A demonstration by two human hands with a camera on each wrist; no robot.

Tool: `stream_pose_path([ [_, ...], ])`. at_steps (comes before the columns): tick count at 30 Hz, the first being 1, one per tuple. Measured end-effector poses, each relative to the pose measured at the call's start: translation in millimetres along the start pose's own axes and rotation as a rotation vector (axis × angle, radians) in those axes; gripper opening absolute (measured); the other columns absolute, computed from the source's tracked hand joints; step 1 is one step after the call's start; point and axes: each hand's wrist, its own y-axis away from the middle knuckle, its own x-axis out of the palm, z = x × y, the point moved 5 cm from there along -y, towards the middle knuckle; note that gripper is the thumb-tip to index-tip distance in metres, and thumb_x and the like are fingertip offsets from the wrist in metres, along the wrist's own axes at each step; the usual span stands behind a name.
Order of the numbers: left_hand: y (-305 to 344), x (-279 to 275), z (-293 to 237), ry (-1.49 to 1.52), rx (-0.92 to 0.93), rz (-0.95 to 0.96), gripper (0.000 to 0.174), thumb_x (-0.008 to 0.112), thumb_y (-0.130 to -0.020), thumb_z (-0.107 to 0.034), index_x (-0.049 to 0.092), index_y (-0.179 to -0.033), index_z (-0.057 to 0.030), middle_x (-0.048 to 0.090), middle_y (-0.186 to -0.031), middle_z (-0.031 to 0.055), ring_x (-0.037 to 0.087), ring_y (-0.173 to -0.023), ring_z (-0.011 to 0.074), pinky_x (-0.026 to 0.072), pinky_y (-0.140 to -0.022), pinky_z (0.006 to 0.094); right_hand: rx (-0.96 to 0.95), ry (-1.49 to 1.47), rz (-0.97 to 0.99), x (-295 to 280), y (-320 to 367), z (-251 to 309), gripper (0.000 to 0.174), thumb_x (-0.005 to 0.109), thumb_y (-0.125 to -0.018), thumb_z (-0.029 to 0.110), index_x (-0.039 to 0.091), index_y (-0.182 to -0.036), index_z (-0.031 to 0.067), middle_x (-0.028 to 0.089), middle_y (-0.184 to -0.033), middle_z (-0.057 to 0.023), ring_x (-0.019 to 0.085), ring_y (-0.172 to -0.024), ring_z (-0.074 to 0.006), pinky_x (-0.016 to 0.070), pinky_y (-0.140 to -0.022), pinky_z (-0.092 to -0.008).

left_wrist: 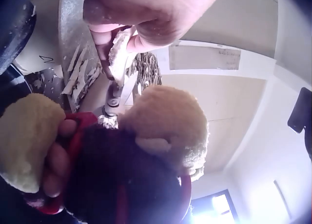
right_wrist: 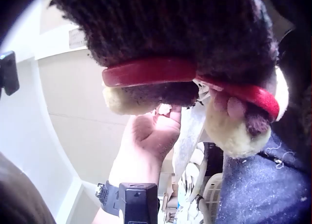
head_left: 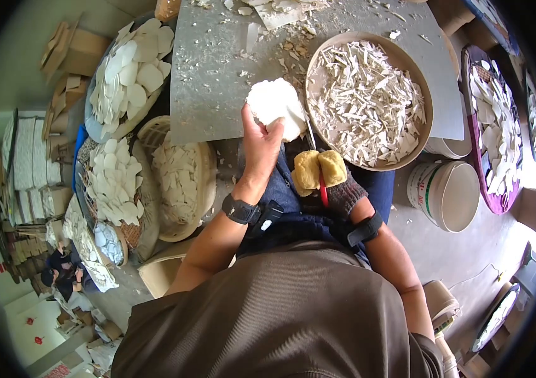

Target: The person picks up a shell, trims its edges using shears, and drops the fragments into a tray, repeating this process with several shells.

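Observation:
My left hand (head_left: 260, 148) pinches a white, flat, roundish piece (head_left: 277, 106) with a ragged edge, the thumb on its near side. My right hand (head_left: 345, 194), in a dark knitted glove, grips large scissors with red handles (right_wrist: 151, 71). Yellow foam pads (head_left: 307, 170) wrap the handles, and some bare fingertips show from the glove in the right wrist view. The scissor blades (head_left: 310, 134) point away from me, right beside the piece's right edge. In the left wrist view, the piece (left_wrist: 120, 53) stands edge-on just above the blades (left_wrist: 115, 90).
A round tray (head_left: 430, 104) of white strips overhangs the near edge of the grey table (head_left: 208, 94), which is littered with scraps. Baskets of white pieces (head_left: 113, 179) stand at left. A white bucket (head_left: 460, 195) is at right. Another person (head_left: 63, 274) sits far left.

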Motion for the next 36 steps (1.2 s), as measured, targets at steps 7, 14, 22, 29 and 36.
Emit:
stream_pose_path([
  [7, -7.4, -9.3, 11.7, -0.179, 0.023, 0.01, 0.047, 0.056, -0.082, 0.001, 0.03, -0.122, 0.0012, 0.048, -0.113, 0.0138, 0.052, -0.101, 0.0164, 0.0479, -0.084, 0.0281, 0.074, 0.048, 0.028, -8.8, -0.1, 9.0, 0.027, 0.064, -0.07, 0.017, 0.063, -0.093, 0.004, 0.063, -0.086, -0.0138, 0.059, -0.081, -0.0329, 0.0472, -0.069, -0.0412],
  [14, -2.8, 5.9, -7.1, 0.025, -0.218, 0.109, 0.046, 0.051, -0.087, 0.0, 0.024, -0.123, -0.0054, 0.05, -0.114, 0.0179, 0.064, -0.084, 0.0256, 0.0585, -0.062, 0.0325, 0.188, -0.215, -0.018, 24.3, 11.8, -23.4, 0.024, 0.064, -0.069, 0.015, 0.061, -0.091, 0.0045, 0.061, -0.081, -0.0144, 0.058, -0.079, -0.0351, 0.0467, -0.069, -0.0414],
  [22, -5.7, -0.7, -5.2, 0.038, -0.219, 0.09, 0.042, 0.048, -0.086, 0.003, 0.022, -0.118, -0.0028, 0.05, -0.107, 0.0222, 0.065, -0.071, 0.0281, 0.0577, -0.055, 0.031, 0.156, -0.112, 0.014, -4.8, -9.3, 5.0, 0.033, 0.066, -0.068, 0.019, 0.063, -0.098, 0.007, 0.063, -0.089, -0.0124, 0.059, -0.083, -0.032, 0.0477, -0.073, -0.0401],
  [29, 2.2, -9.2, -2.0, -0.023, -0.23, 0.084, 0.044, 0.053, -0.086, -0.001, 0.03, -0.123, -0.0049, 0.05, -0.118, 0.0149, 0.061, -0.094, 0.0257, 0.0581, -0.07, 0.0386, 0.08, -0.024, 0.026, 17.5, -8.8, -11.7, 0.031, 0.067, -0.069, 0.022, 0.062, -0.097, 0.0087, 0.064, -0.088, -0.0107, 0.06, -0.081, -0.0308, 0.0482, -0.07, -0.0399],
  [36, 7.1, -13.3, -2.2, 0.073, -0.4, 0.155, 0.049, 0.055, -0.085, -0.001, 0.03, -0.127, -0.0066, 0.049, -0.119, 0.0127, 0.059, -0.099, 0.0233, 0.0579, -0.073, 0.0373, 0.122, -0.104, 0.071, 22.2, -2.1, -12.5, 0.029, 0.066, -0.07, 0.023, 0.062, -0.094, 0.0085, 0.063, -0.085, -0.0111, 0.06, -0.079, -0.0312, 0.0484, -0.069, -0.0407],
])
